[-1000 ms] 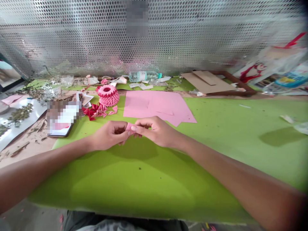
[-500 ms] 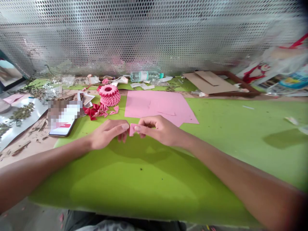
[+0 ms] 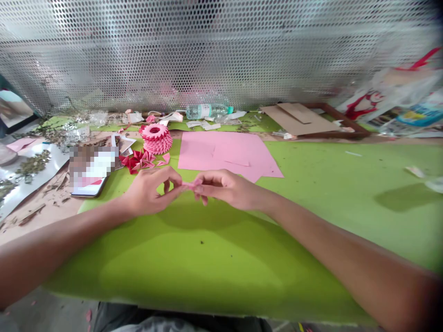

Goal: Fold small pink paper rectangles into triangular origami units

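A small folded piece of pink paper (image 3: 188, 185) is held in the air over the green tabletop, seen nearly edge-on. My left hand (image 3: 154, 189) pinches its left end between thumb and index finger. My right hand (image 3: 224, 188) grips the other end the same way, its fingertips covering part of the paper. Just behind the hands lies a larger pink sheet (image 3: 228, 150) with smaller pieces on it. Beyond my left hand stands a ring-shaped stack of folded pink paper (image 3: 157, 139), with several red and pink folded triangles (image 3: 140, 160) in front of it.
A phone (image 3: 90, 177) lies left of the hands, near dried plant bits (image 3: 32, 166). At the back are a plastic bottle (image 3: 207, 110), paper scraps and brown cardboard (image 3: 297, 121). Plastic bags (image 3: 391, 99) stand at the right. A perforated metal screen (image 3: 221, 50) rises behind the table.
My left thumb and index finger have closed onto the left end of the pink paper. The paper has turned from showing its flat face to lying nearly edge-on.
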The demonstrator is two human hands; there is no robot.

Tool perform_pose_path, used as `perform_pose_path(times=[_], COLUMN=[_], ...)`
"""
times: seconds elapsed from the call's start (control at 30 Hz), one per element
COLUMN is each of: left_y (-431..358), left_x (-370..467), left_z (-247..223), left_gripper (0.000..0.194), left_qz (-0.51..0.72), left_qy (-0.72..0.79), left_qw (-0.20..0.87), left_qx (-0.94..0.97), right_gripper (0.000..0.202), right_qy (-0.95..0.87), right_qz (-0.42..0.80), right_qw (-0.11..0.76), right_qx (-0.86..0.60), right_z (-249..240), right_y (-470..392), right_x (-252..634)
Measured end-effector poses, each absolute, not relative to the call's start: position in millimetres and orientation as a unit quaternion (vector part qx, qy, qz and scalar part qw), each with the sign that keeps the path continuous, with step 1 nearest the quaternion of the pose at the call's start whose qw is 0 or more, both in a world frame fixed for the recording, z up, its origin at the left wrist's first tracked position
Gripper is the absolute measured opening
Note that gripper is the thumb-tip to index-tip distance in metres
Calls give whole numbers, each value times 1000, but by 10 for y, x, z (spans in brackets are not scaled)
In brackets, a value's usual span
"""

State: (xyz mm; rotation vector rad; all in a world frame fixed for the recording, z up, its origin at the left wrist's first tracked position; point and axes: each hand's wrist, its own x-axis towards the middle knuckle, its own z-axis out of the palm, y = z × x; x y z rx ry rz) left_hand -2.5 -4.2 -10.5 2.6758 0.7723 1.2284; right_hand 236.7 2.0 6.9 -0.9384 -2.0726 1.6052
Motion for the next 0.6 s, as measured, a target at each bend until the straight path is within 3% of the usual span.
perform_pose_path(times=[0.27, 0.43, 0.6], left_y=[-98, -128, -165], left_x=[31, 59, 87], left_z=[-88, -105, -92], left_gripper=[44, 44, 40], left_qz=[264, 306, 321], left_qy=[321, 347, 354], left_qw=[148, 157, 156], left_qx=[897, 872, 864], right_gripper=[30, 28, 24], right_qy=[-749, -770, -739], right_qz=[522, 387, 362], right_qw=[231, 330, 406], right_qx=[-337, -384, -398], right_z=[68, 35, 12], right_y=[-59, -78, -141], right_x=[2294, 2238, 2173])
